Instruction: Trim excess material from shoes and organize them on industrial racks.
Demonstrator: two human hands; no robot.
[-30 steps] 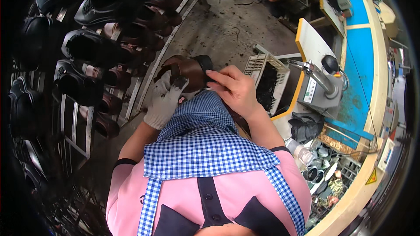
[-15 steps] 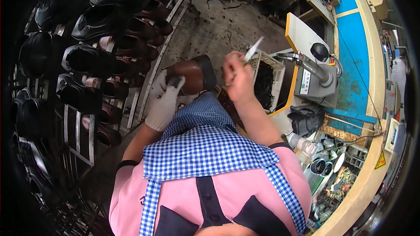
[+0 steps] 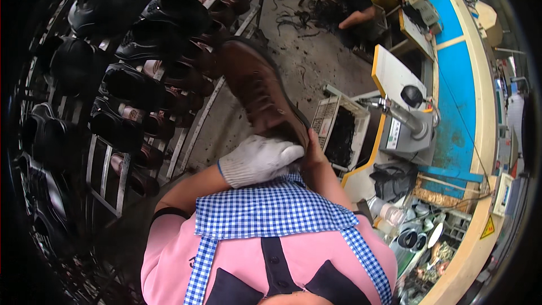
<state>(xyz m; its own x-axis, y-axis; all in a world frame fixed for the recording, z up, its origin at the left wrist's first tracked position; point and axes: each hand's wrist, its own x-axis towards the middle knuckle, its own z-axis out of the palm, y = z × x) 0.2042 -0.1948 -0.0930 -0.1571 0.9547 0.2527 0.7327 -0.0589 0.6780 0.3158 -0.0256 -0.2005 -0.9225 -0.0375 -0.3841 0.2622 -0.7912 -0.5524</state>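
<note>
A brown boot (image 3: 259,93) is held up before the shoe rack (image 3: 141,107), toe pointing away. The left hand (image 3: 257,161), in a white knit glove, is closed about its heel end; the right hand (image 3: 313,149) is pressed against the heel from the right, its grip largely hidden. The boot should be supported at heel and sole so that it stays level. On the counter (image 3: 457,135), a white rectangular label (image 3: 393,134) is fixed to the grey machine, and a yellow triangular warning sign (image 3: 486,227) sits at the counter's edge.
</note>
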